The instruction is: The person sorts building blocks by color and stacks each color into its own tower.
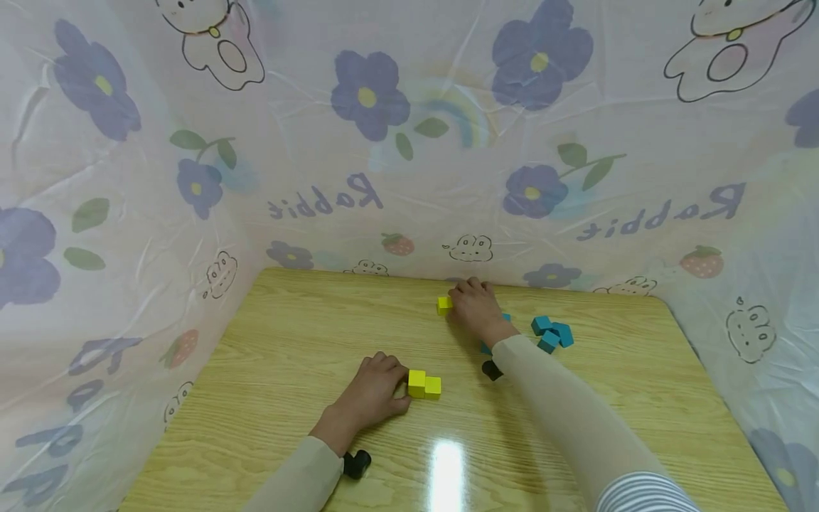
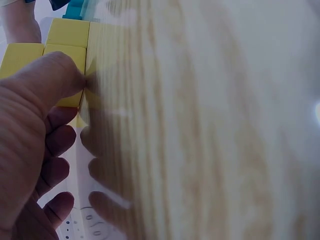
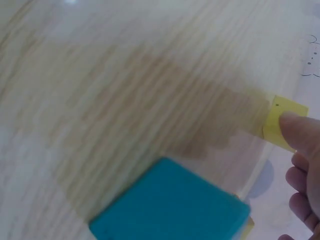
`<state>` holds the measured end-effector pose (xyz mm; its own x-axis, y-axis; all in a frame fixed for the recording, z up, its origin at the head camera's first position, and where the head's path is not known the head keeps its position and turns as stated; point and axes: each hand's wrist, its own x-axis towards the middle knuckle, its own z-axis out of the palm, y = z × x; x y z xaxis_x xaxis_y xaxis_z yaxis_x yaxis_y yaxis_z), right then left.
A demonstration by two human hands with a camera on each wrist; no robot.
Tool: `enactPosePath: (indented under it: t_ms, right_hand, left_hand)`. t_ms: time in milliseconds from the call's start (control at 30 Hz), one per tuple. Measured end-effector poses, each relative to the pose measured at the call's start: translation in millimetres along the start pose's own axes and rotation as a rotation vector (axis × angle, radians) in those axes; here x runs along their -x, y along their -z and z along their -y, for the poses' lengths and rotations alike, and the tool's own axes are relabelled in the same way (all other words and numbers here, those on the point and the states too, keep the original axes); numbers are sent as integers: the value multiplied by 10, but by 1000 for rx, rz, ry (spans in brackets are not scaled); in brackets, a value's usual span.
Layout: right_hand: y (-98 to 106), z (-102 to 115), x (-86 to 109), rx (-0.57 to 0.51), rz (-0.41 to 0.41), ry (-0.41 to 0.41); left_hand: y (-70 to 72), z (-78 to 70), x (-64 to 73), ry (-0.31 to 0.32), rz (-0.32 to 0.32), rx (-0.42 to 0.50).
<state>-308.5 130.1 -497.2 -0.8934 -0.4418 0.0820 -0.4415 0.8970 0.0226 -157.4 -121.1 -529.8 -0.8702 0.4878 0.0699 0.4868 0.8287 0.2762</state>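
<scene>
Several printed purple flowers [image 1: 370,71] decorate the pale, shiny sheet [image 1: 134,284] that stands behind and at both sides of the light wood-grain tabletop [image 1: 275,334]. Toward the front left, a plain cream sleeve [image 1: 297,476] ends at the wrist, with a small black object [image 1: 360,464] just beside its cuff. Past it, the left hand [image 1: 367,398] pinches a solid yellow cube [image 1: 416,384], thumb on the near side and fingers curled at the other. Touching that cube on its right is a second, lower-looking yellow cube [image 1: 433,387]; the left wrist view shows three yellow blocks pressed together there, one partly covered by the thumb.

Farther back, near the rear edge of the tabletop, a separate yellow cube [image 1: 444,306] is in the grip of the right hand [image 1: 476,309], its thumb laid on one face and the other fingers bent. Under and beside that wrist, blue blocks [image 1: 506,317] show only in part, and another small black object [image 1: 491,370] lies against the forearm's plain cream sleeve [image 1: 557,405], which meets grey-and-white striped fabric [image 1: 643,493]. Rightmost, three teal-blue blocks [image 1: 548,341] sit in a close cluster.
</scene>
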Motion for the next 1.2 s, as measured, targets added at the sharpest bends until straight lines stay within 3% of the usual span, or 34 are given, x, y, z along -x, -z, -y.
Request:
enactPosePath:
  t_ms: [700, 1200]
  right_hand:
    - [-20, 39, 68, -67, -54, -5]
    - [188, 130, 408, -47, -156, 100]
  left_hand:
    - [12, -10, 0, 7, 5, 0]
    - [0, 11, 5, 9, 15, 12]
